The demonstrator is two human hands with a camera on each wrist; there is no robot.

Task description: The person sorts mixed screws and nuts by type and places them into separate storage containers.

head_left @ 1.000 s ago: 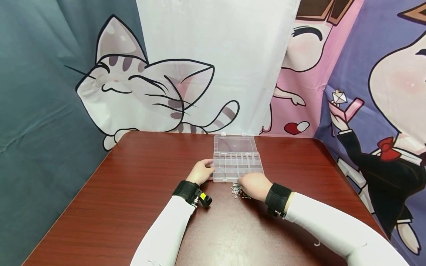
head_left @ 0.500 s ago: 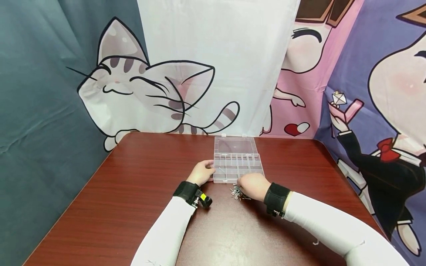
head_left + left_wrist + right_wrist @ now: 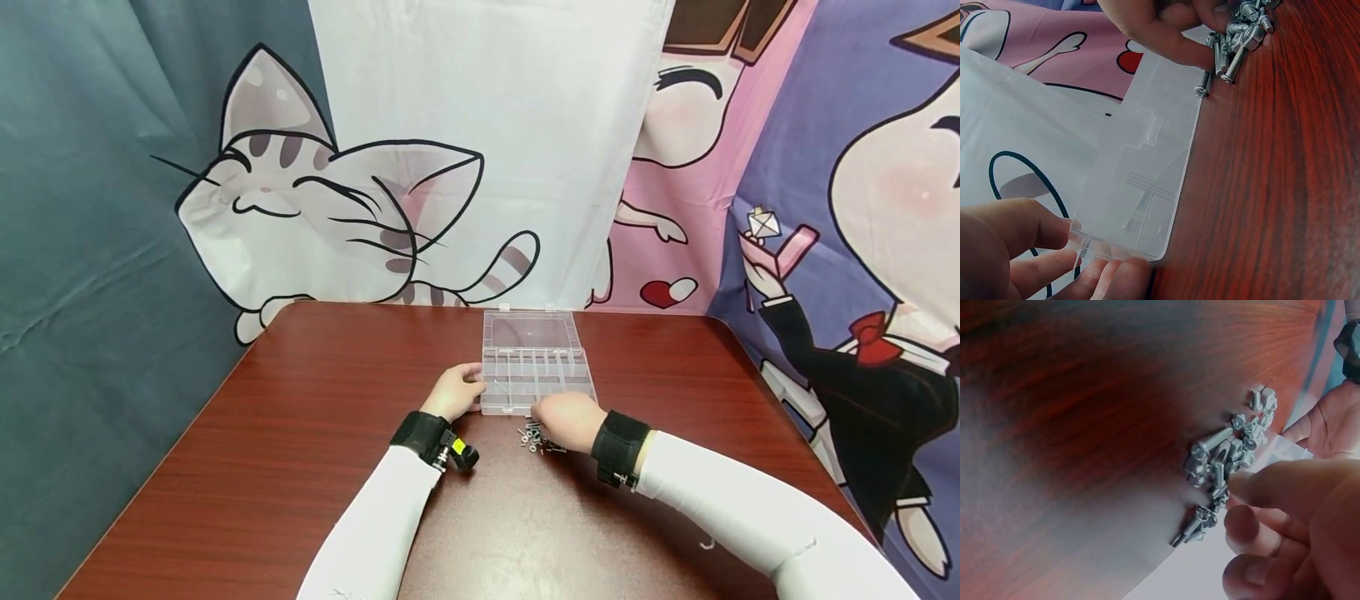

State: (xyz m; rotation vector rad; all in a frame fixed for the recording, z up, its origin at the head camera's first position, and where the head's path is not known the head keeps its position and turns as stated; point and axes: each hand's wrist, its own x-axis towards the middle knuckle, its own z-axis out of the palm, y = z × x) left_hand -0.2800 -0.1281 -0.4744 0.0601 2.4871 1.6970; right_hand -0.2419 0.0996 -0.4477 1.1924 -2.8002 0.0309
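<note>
Just below the frame's centre, the left hand (image 3: pixel 453 392) gripped the box (image 3: pixel 517 383) by its left edge; the right hand (image 3: pixel 572 419) curled over the screws (image 3: pixel 1213 442), whether pinching any I couldn't tell.

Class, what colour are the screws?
The screws are silver, clearest in the left wrist view.

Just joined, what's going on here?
A person is working at a reddish-brown table with both hands. The left hand grips the left side of a clear compartment box, its lid open away from the person. The right hand has its fingers in a pile of screws and nuts just in front of the box; whether it has picked one up isn't clear. One screw seems to show through the box wall.
</note>
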